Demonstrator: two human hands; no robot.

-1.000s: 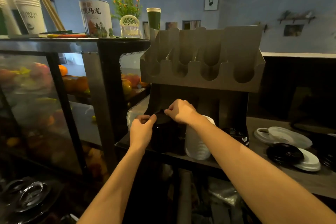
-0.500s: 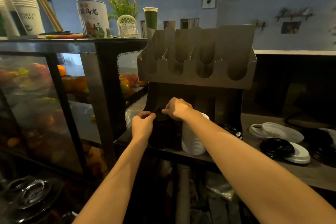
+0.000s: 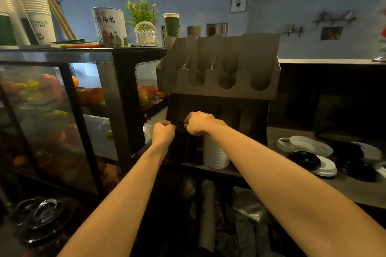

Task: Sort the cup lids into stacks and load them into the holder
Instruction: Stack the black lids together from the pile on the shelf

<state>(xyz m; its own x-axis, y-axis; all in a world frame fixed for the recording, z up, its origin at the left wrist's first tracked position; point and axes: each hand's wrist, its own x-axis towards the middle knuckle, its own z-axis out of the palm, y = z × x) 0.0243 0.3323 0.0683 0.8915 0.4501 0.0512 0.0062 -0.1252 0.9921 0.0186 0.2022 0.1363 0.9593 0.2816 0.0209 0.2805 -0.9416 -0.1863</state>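
The cup lids are sitting in two places: a black stack [image 3: 181,148] and a white stack [image 3: 215,156] are standing side by side in the lower bay of the holder [image 3: 219,87], while loose lids [image 3: 306,159], black and white, are lying scattered on the table [image 3: 355,192] to the right. The left hand [image 3: 163,133] and the right hand [image 3: 197,123] are both curling their fingers on the top of the black stack and pinching it from two sides, though the shadow is hiding the exact contact. I am judging these lids to be light, thin and a little springy — a nested stack is probably tilting or sliding apart when squeezed only at the top, so holding it lower, on the rims, is looking safer.
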